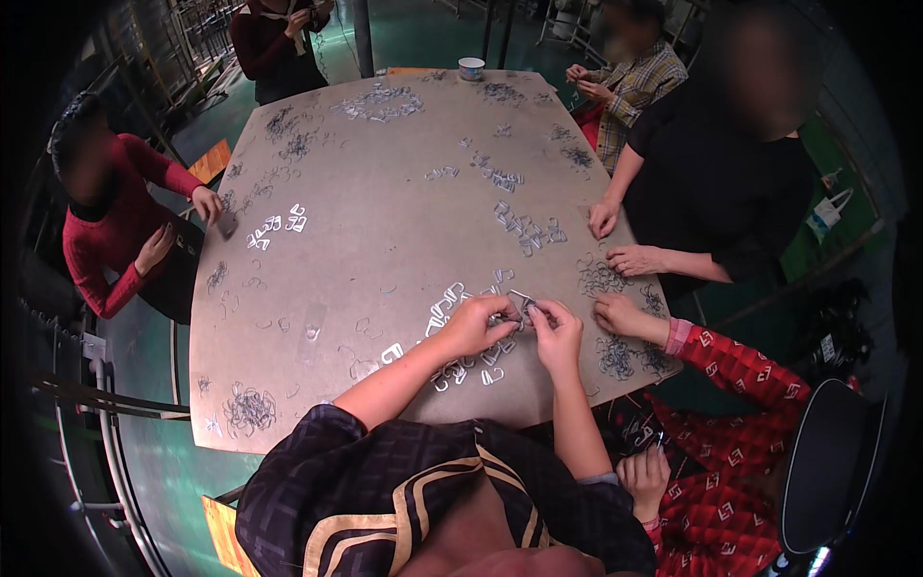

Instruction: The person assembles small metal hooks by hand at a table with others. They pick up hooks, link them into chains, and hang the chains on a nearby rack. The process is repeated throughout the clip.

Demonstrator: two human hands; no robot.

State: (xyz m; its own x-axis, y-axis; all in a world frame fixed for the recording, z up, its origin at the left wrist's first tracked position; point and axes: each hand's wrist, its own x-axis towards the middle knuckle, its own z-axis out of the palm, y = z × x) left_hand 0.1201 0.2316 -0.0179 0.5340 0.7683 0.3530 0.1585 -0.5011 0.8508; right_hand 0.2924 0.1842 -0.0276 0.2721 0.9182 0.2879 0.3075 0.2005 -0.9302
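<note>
Over the near part of the table (365, 279), my left hand (473, 325) and my right hand (559, 335) meet fingertip to fingertip, both closed in a pinch. Between them is a small bent metal clip (520, 296), partly hidden by the fingers. Whether a second small part is held along with it, I cannot tell. Around and under my hands lies a loose heap of flat silvery clips (491, 376), some covered by my left forearm.
Dark wire pieces lie in piles at the near left (250, 410) and near right (615, 358). More silvery clips (380, 103) spread at the far end, near a small tub (471, 68). Several people work around the table; a person's hand (618, 314) in a red sleeve reaches in close by.
</note>
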